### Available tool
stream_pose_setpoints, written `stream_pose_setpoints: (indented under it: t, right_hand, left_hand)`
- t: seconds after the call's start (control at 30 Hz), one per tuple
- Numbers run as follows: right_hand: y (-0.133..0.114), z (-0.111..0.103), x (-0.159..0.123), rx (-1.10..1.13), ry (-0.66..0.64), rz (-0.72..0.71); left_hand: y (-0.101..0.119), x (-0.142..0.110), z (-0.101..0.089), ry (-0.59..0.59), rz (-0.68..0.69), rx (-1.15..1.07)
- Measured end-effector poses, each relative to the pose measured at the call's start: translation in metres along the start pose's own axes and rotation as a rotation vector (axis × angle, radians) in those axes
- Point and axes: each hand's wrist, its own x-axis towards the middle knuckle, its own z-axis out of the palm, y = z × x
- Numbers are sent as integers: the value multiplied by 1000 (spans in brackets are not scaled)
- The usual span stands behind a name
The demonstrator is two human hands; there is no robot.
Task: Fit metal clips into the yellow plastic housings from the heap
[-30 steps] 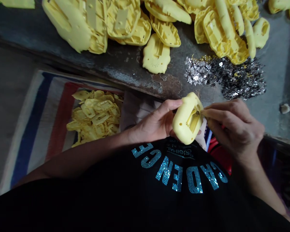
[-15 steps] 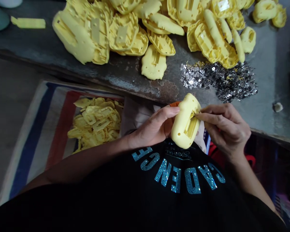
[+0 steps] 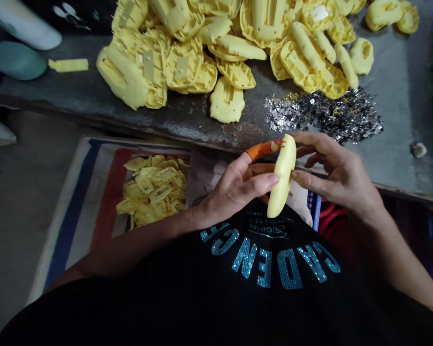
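My left hand (image 3: 234, 190) grips a yellow plastic shell (image 3: 282, 175), now turned edge-on, between thumb and fingers; its index finger wears an orange cot (image 3: 258, 150). My right hand (image 3: 337, 173) rests against the shell's right side with fingers curled around it. Both hands hover just below the front edge of the grey workbench (image 3: 400, 96). A heap of small shiny metal clips (image 3: 321, 115) lies on the bench just beyond my hands.
A big pile of yellow plastic shells (image 3: 220, 43) covers the back of the bench. On the floor at left, a striped sack (image 3: 90, 192) holds a heap of flat yellow parts (image 3: 153, 187). A teal dish (image 3: 16, 60) sits at far left.
The shell has been rotated from showing its open inside to edge-on. My right fingers left the inside slot and now rest on its side. The view shifted slightly toward the bench.
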Motion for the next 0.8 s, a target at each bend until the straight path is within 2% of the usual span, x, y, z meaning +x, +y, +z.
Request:
stream_pose_setpoints:
  t: [0.1,0.17,0.3,0.43,0.53,0.67,0.8]
  right_hand:
    - [-1,9,3,20,24,2]
    - [2,20,3,56,94,-4]
    - [11,43,4,115,253,-32]
    - [14,56,14,95,264,-67]
    - [7,66,28,76,242,-99]
    - [-5,85,53,-17,169,-152]
    - [2,89,92,-119,-126,-300]
  left_hand:
    - [6,-5,3,-17,43,21]
    - [9,-9,1,-33,71,21]
    - [12,-20,-13,-1,47,108]
    - [12,-26,-30,41,33,75]
    - [8,-27,-42,73,65,4]
    - [-7,-36,-68,215,157,9]
    - [-23,-75,-112,437,218,-11]
